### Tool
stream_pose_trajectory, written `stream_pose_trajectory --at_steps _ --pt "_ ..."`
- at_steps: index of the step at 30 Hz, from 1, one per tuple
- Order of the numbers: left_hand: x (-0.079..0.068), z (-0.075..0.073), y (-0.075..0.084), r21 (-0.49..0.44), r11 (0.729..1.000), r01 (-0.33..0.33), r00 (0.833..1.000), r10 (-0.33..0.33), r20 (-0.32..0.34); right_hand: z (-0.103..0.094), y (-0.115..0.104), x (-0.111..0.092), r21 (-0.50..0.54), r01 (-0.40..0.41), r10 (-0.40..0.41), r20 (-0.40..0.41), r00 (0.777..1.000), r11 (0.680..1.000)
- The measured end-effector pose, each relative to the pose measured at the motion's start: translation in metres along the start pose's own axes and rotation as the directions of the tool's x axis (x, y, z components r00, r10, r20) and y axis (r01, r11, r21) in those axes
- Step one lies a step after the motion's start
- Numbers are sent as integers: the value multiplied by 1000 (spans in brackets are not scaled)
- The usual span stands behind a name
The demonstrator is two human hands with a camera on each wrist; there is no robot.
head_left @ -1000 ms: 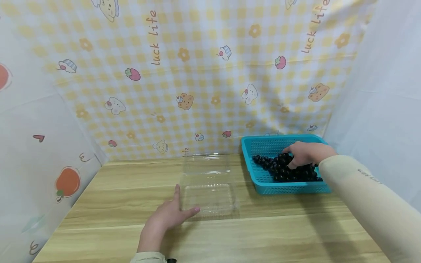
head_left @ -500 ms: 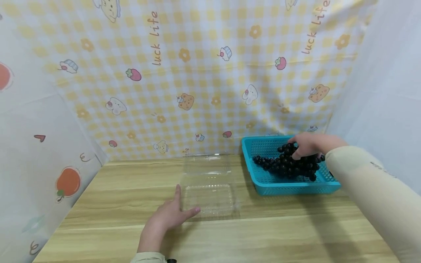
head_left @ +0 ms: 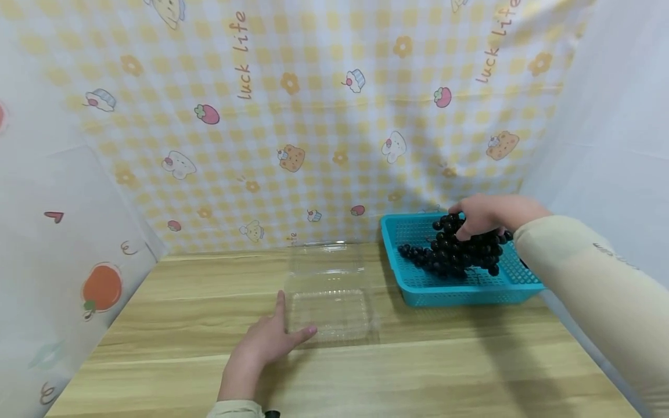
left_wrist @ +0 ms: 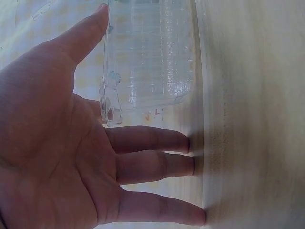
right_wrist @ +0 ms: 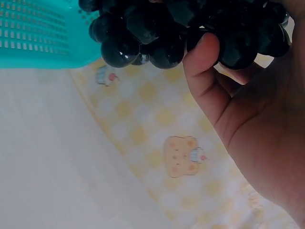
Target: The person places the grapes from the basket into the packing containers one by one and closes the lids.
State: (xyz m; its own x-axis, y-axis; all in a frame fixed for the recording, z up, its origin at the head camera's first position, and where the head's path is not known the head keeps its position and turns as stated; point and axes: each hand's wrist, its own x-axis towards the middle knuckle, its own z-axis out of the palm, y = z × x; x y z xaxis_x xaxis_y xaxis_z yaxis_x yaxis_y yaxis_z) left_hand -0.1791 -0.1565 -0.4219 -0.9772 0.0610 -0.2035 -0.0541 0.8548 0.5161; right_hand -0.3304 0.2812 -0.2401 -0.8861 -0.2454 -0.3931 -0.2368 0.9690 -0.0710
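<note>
The right hand (head_left: pixel 482 215) grips round black grapes (head_left: pixel 460 252) in or over the long blue plastic basket (head_left: pixel 465 296), at two o'clock from the clear plastic box (head_left: pixel 334 316), which has none yet, beside the straight-fingered left hand (head_left: pixel 268 339).

Head view: from my head, forward and down across the worktop (head_left: pixel 418 371). Wrist views: close on my left hand (left_wrist: pixel 81 148) and right hand (right_wrist: pixel 259 119); the latter shares the turquoise basket (right_wrist: pixel 33 58), upper left, with the head view.

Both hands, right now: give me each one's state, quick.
Left hand: open, fingers straight, at the clear box.
Right hand: closed, holding grapes over the basket.
</note>
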Motion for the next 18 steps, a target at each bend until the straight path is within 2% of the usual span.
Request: stream_pose_trajectory --at_steps 9,18 --pt "0 -3 0 -6 1000 0 1000 0 9 -19 -31 -9 -53 27 -26 12 1000 998" --pt "1 -5 4 -17 1000 -3 1000 3 27 -28 -48 -19 -58 29 -27 29 999 998"
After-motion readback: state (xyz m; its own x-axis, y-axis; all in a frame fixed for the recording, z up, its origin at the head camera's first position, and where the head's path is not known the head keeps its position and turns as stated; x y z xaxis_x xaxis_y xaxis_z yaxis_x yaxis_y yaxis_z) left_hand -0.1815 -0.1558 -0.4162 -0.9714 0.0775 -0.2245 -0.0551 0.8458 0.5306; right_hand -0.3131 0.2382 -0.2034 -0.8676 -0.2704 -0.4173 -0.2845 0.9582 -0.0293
